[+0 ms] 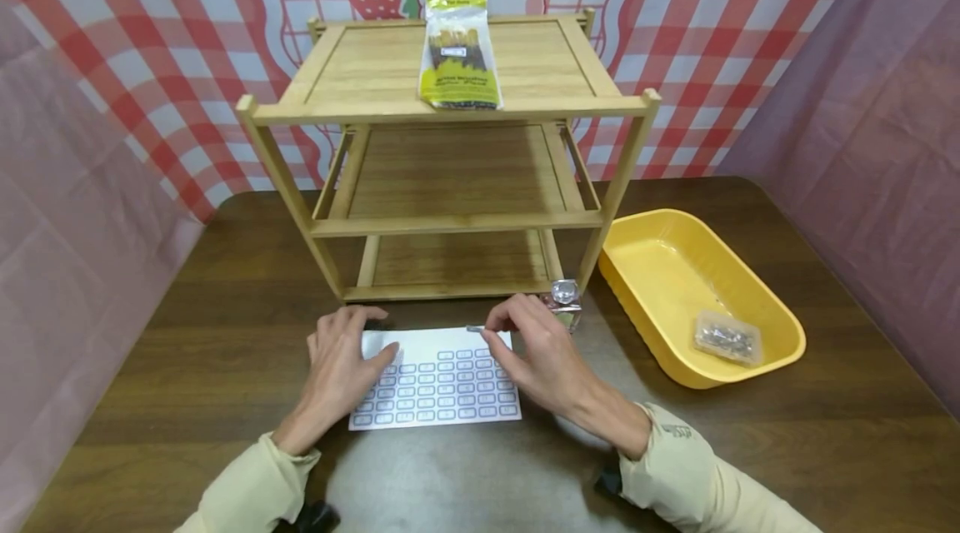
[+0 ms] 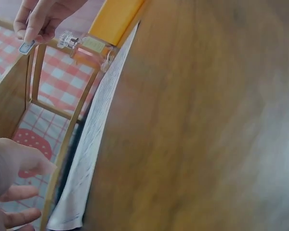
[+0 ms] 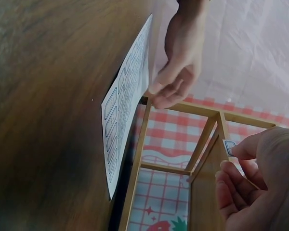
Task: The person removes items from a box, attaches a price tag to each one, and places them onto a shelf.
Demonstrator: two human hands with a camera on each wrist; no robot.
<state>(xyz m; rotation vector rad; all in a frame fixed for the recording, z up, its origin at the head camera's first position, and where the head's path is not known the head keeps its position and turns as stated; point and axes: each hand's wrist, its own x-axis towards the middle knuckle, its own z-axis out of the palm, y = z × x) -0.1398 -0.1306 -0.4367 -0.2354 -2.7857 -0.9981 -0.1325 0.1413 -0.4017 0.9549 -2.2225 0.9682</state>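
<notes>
A white sheet of blue-framed label stickers (image 1: 446, 390) lies on the table, with several stickers gone from its upper rows. My right hand (image 1: 542, 358) pinches one small sticker (image 3: 229, 147) between thumb and index finger, above the sheet's upper right corner. At the sheet's left end is my left hand (image 1: 339, 362), thumb and fingers apart and nothing between them. In the right wrist view the left hand (image 3: 183, 60) appears beside the sheet's far end; whether it touches the paper I cannot tell. A small glass bottle (image 2: 90, 52) with pinkish liquid stands just behind the right hand.
A three-tier wooden shelf (image 1: 457, 225) stands behind the sheet. On its top lies a labelled pack of artist brushes (image 1: 460, 58). To the right, a yellow tray (image 1: 652, 266) holds a clear plastic box (image 1: 726, 339) of small metallic pieces.
</notes>
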